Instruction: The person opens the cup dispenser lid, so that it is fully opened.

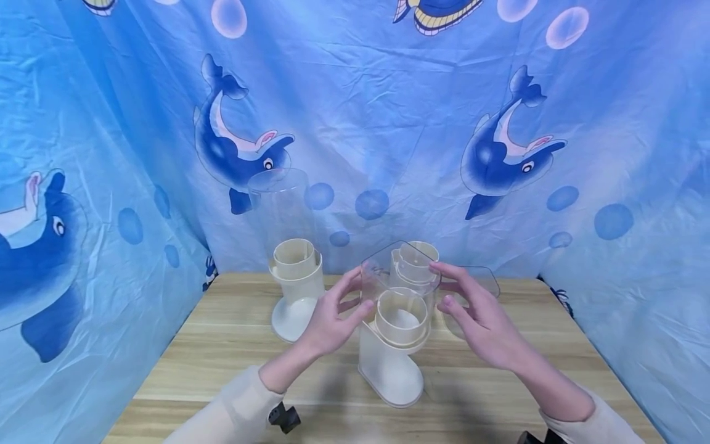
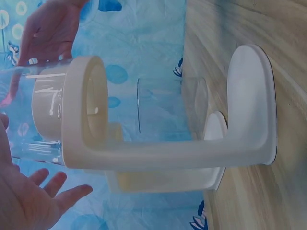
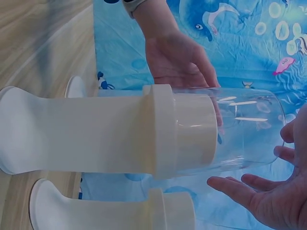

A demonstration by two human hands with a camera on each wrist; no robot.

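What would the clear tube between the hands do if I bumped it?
The clear tube would probably stay stiff, since its walls hold a round shape. It may feel slippery: its surface looks shiny. It probably wouldn't slip sideways, because it sits around the collar of the white stand.

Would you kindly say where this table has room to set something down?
The tabletop is bare left of the back-left stand, to the left edge, and between the right hand and the right edge. The middle is crowded: the left hand and right flank a clear cylinder on the front stand, with another stand and a loose cylinder behind.
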